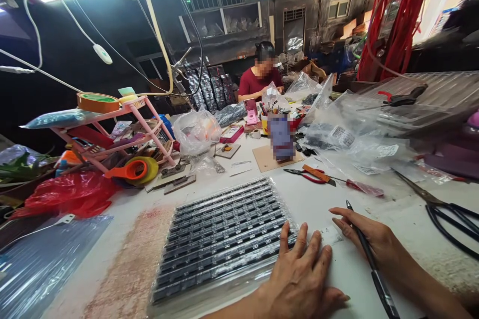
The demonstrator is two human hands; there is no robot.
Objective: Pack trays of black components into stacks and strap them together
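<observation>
A clear plastic tray (224,234) filled with rows of dark circuit strips lies on the white table, slightly tilted in view. My left hand (299,274) rests with its fingers spread at the tray's right edge, fingertips touching the tray and the tabletop. To its right, my right hand (370,234) holds a black pen (368,254) between thumb and fingers, the pen's tip pointing up and away from me. Small faint marks show on the table between the two hands.
Large scissors (434,199) lie at the right, with red-handled pliers (309,174) beyond the tray. Plastic bags (344,129) cover the back right. A pink rack (149,134) stands at the left. Across the table sits a person in a red shirt (249,79).
</observation>
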